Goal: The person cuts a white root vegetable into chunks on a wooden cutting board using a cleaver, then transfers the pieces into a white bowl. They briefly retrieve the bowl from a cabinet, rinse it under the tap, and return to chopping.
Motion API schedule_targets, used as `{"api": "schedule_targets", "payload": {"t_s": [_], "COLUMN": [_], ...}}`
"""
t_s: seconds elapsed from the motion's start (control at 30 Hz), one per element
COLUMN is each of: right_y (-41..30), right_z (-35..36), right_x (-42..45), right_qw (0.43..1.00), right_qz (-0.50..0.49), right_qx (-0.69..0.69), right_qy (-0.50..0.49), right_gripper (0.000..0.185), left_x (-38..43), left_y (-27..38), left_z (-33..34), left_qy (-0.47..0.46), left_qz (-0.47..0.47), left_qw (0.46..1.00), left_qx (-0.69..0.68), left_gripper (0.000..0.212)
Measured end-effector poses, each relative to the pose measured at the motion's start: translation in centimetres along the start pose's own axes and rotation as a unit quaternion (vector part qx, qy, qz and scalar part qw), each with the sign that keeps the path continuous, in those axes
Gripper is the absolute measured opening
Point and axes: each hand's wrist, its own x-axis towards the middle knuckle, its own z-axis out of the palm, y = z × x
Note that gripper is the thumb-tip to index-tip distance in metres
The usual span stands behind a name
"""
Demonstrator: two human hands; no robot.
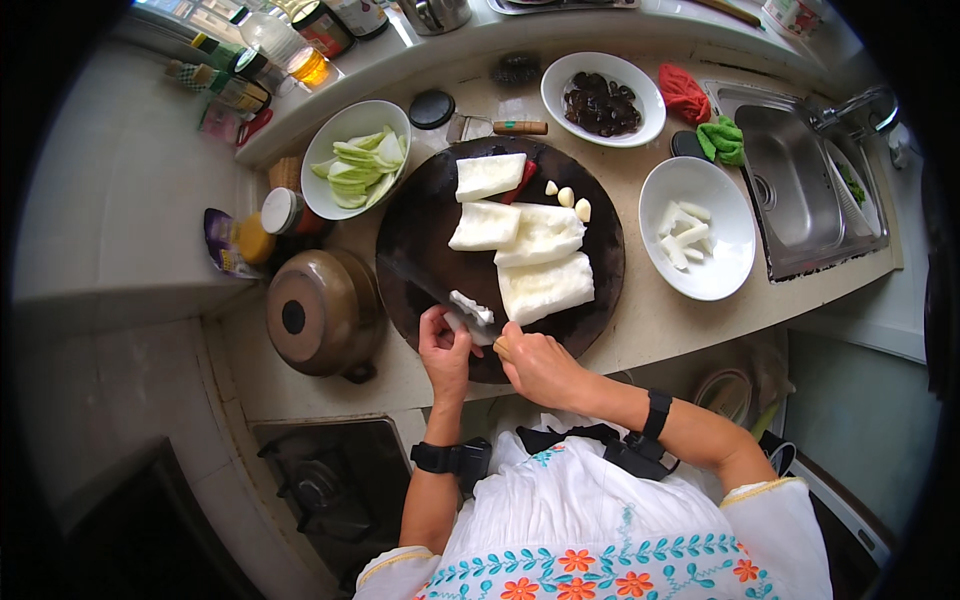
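My right hand (541,365) is closed around the wooden handle (501,346) of a kitchen knife. Its blurred blade (420,279) points up and left over a round dark chopping board (420,225). Between my left fingers and thumb, my left hand (448,356) pinches a pale piece of vegetable (474,331) by the blade. A white scrap (471,307) lies just above it. Several thick white slabs (546,289), apparently winter melon, rest on the board beside a red chilli (523,182) and three garlic cloves (565,196). Right of the board, a white bowl (651,225) contains white strips (687,234).
Behind the board stand a bowl (315,142) of pale green slices, a wooden-handled peeler (517,127) and a bowl (551,79) of dark wood ear. An overturned brown pot (315,274) and lidded jar (280,211) are left; a steel sink (795,195) is right. A gas hob (330,480) lies below left.
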Motion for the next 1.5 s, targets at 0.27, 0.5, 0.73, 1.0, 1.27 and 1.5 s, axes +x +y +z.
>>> {"api": "schedule_targets", "payload": {"t_s": [0.27, 0.5, 0.73, 1.0, 1.27, 1.5], "right_y": [0.7, -0.6, -0.9, 1.0, 0.5, 0.6], "right_z": [-0.6, -3.3, -4.1, -4.3, -3.6, -3.3], "right_x": [0.0, -2.4, -5.6, -7.3, -7.3, -7.2], "right_qw": [0.998, 0.997, 0.982, 0.89, 0.834, 0.813], "right_qz": [0.036, -0.056, -0.089, -0.177, -0.235, -0.235], "right_qx": [0.045, 0.032, -0.158, -0.409, -0.484, -0.519], "right_qy": [0.027, 0.038, 0.054, 0.1, 0.12, 0.12], "right_gripper": [0.024, 0.02, 0.042, 0.039, 0.04, 0.038], "left_x": [-1.1, 0.4, 3.8, -1.3, -3.7, -2.4], "left_y": [1.1, 0.5, 0.0, 8.7, 7.6, 5.4], "left_z": [-2.7, -3.6, -3.0, -3.9, 3.3, 3.8], "left_qy": [0.011, 0.036, 0.1, 0.096, -0.122, -0.115], "left_qz": [-0.086, -0.007, 0.164, 0.287, 0.279, 0.255], "left_qw": [0.994, 0.999, 0.911, 0.908, 0.829, 0.855], "left_qx": [0.069, 0.038, 0.365, 0.289, 0.469, 0.437], "left_gripper": [0.021, 0.02, 0.01, 0.025, 0.049, 0.022]}}
